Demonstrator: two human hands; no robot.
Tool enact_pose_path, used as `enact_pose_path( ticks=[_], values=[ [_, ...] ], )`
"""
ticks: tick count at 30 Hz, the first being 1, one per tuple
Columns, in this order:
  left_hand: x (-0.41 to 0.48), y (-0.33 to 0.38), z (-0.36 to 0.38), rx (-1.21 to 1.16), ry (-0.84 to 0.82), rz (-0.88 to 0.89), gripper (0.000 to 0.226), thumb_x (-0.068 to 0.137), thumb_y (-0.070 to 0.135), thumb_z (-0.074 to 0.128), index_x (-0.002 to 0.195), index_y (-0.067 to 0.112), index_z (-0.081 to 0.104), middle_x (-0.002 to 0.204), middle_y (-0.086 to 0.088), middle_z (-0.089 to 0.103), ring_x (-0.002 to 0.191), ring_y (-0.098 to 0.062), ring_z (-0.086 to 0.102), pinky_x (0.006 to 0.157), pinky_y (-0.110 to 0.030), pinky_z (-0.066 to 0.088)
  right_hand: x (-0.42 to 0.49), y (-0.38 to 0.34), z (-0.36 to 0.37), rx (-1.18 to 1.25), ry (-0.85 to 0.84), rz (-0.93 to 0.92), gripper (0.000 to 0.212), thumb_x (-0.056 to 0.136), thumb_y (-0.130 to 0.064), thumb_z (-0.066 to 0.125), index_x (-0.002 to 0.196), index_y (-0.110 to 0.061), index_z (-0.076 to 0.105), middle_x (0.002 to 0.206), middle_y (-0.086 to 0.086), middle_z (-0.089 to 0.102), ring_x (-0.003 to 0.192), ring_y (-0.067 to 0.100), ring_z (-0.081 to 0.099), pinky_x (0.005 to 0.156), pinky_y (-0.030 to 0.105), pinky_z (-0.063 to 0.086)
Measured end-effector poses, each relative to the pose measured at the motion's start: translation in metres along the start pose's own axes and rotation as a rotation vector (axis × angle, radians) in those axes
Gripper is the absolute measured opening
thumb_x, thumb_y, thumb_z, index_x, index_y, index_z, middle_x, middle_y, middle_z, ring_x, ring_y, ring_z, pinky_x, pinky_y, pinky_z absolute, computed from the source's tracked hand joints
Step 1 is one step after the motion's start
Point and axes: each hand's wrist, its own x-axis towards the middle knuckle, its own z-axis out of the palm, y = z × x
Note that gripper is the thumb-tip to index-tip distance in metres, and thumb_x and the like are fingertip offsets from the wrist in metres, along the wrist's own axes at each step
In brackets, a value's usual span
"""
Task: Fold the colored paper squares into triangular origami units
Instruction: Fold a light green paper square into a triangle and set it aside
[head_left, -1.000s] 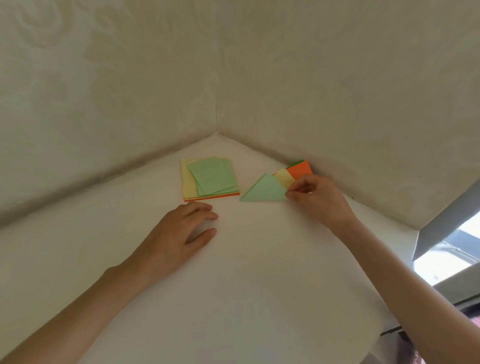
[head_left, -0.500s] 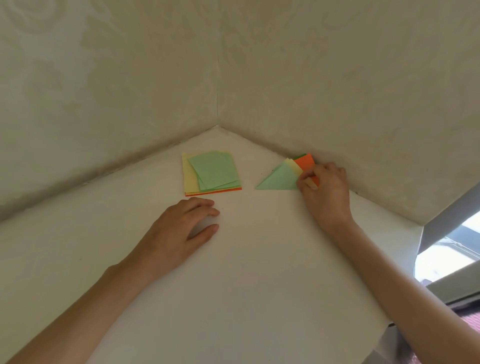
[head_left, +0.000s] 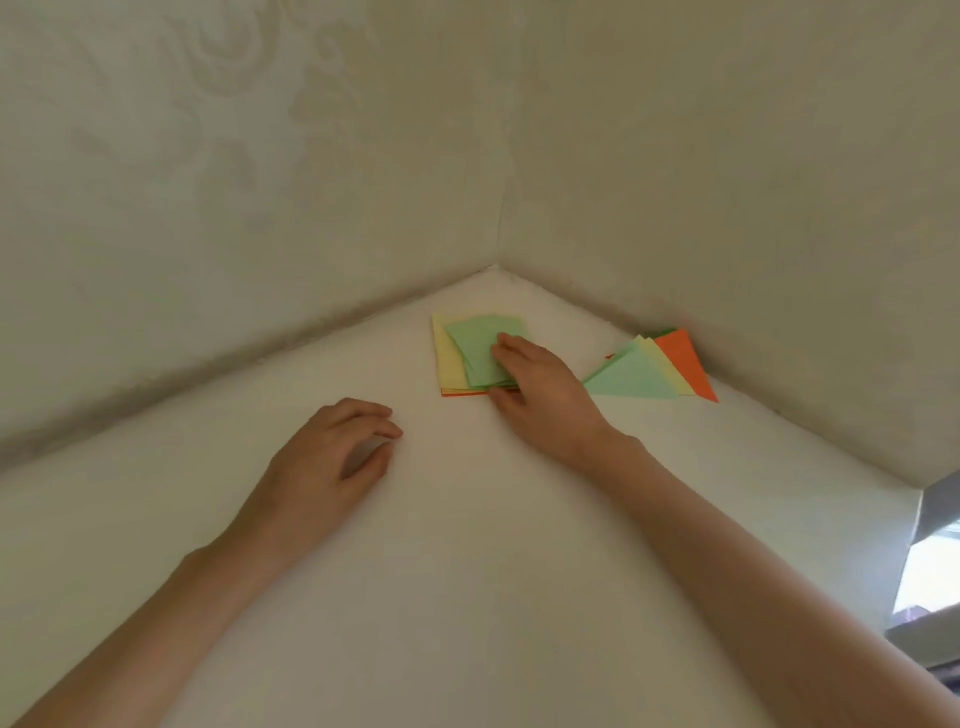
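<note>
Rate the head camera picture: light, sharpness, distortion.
Head view: dim, even light with a yellowish cast. Only faint shadows lie under the left hand and the right hand, which rests on the paper stack. A bright patch is blown out at the lower right. Detail is slightly soft overall. The wide angle stretches the forearms toward the edges.

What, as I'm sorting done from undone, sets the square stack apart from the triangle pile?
The stack holds flat, unfolded squares; the pile holds folded triangles. The right hand rests on the stack; no hand touches the pile. The stack's sheets overlap loosely; the pile is fanned out by the wall. Both mix green, yellow and orange paper, with green on top.
</note>
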Motion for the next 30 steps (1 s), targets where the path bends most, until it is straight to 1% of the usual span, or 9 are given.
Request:
enact_pose_path(
  ticks=[2, 7, 10, 13, 15, 18, 21, 26, 30],
  values=[
    [0.001, 0.001, 0.001, -0.006, -0.004, 0.010, 0.048, 0.080, 0.051, 0.036, 0.098, 0.022, 0.069, 0.112, 0.018, 0.055, 0.105, 0.000, 0.049, 0.091, -0.021, 0.038, -0.002, -0.001, 0.004, -0.016, 0.021, -0.034, 0.038, 0.098, -0.016, 0.045, 0.134, -0.005, 0.050, 0.146, 0.009, 0.042, 0.134, 0.024, 0.038, 0.108, 0.024, 0.020],
    [0.000, -0.001, 0.002, 0.014, -0.021, 0.047, 0.046, 0.083, 0.048, 0.035, 0.100, 0.021, 0.069, 0.111, 0.016, 0.057, 0.104, -0.003, 0.050, 0.091, -0.026, 0.042, -0.009, -0.001, 0.004, 0.246, -0.024, 0.018, 0.033, 0.098, -0.010, 0.046, 0.130, -0.008, 0.055, 0.142, 0.001, 0.046, 0.135, 0.013, 0.037, 0.106, 0.009, 0.015],
    [-0.001, 0.000, 0.002, 0.024, -0.024, 0.047, 0.047, 0.084, 0.050, 0.035, 0.101, 0.021, 0.068, 0.111, 0.015, 0.058, 0.103, -0.007, 0.054, 0.091, -0.028, 0.045, -0.014, -0.005, -0.004, 0.374, 0.119, 0.022, 0.029, 0.096, -0.007, 0.049, 0.123, -0.008, 0.062, 0.131, 0.001, 0.057, 0.125, 0.007, 0.046, 0.110, 0.018, 0.025],
    [-0.002, 0.006, -0.002, -0.067, 0.033, -0.017, 0.043, 0.088, 0.056, 0.045, 0.107, 0.024, 0.064, 0.109, 0.018, 0.059, 0.103, -0.001, 0.055, 0.091, -0.018, 0.042, -0.020, -0.020, -0.019, 0.631, 0.464, 0.077, 0.021, 0.095, -0.006, 0.051, 0.103, -0.012, 0.069, 0.096, -0.015, 0.067, 0.089, -0.008, 0.057, 0.084, 0.013, 0.043],
    [0.001, 0.014, -0.006, -0.314, 0.124, -0.156, 0.041, 0.083, 0.058, 0.059, 0.113, 0.029, 0.057, 0.108, 0.018, 0.063, 0.099, 0.003, 0.058, 0.088, -0.009, 0.041, -0.023, -0.035, -0.027, 0.937, 0.522, 0.158, 0.021, 0.096, -0.008, 0.050, 0.088, -0.019, 0.065, 0.071, -0.019, 0.061, 0.068, -0.003, 0.052, 0.067, 0.014, 0.041],
    [0.005, 0.026, -0.012, -0.857, 0.184, -0.424, 0.066, 0.064, 0.057, 0.074, 0.118, 0.031, 0.050, 0.098, 0.011, 0.070, 0.090, -0.001, 0.066, 0.079, -0.014, 0.048, -0.027, -0.055, -0.025, 1.156, 0.348, 0.240, 0.020, 0.096, -0.010, 0.050, 0.086, -0.017, 0.066, 0.071, -0.008, 0.066, 0.070, 0.008, 0.057, 0.072, 0.029, 0.045],
    [0.006, 0.029, -0.020, -1.087, 0.166, -0.557, 0.061, 0.068, 0.041, 0.080, 0.119, 0.019, 0.056, 0.094, 0.004, 0.073, 0.089, -0.011, 0.069, 0.075, -0.024, 0.056, -0.033, -0.068, -0.017, 1.249, 0.151, 0.240, 0.019, 0.095, -0.010, 0.052, 0.086, -0.017, 0.067, 0.077, -0.001, 0.070, 0.074, 0.012, 0.062, 0.081, 0.037, 0.046],
    [0.005, 0.025, -0.026, -1.051, 0.150, -0.561, 0.016, 0.069, 0.023, 0.070, 0.085, 0.017, 0.071, 0.080, -0.002, 0.071, 0.072, -0.012, 0.063, 0.065, -0.023, 0.051, -0.035, -0.070, -0.012, 1.196, 0.037, 0.233, 0.017, 0.093, -0.008, 0.054, 0.100, -0.022, 0.062, 0.072, 0.009, 0.065, 0.069, 0.013, 0.059, 0.073, 0.027, 0.046],
    [0.005, 0.026, -0.025, -0.949, 0.249, -0.531, 0.006, 0.082, 0.017, 0.068, 0.087, 0.018, 0.070, 0.067, 0.000, 0.062, 0.061, -0.007, 0.057, 0.058, -0.018, 0.044, -0.035, -0.065, -0.013, 1.200, -0.024, 0.137, 0.030, 0.092, -0.002, 0.054, 0.110, -0.026, 0.053, 0.068, 0.020, 0.053, 0.063, 0.021, 0.049, 0.063, 0.026, 0.043]
  ],
)
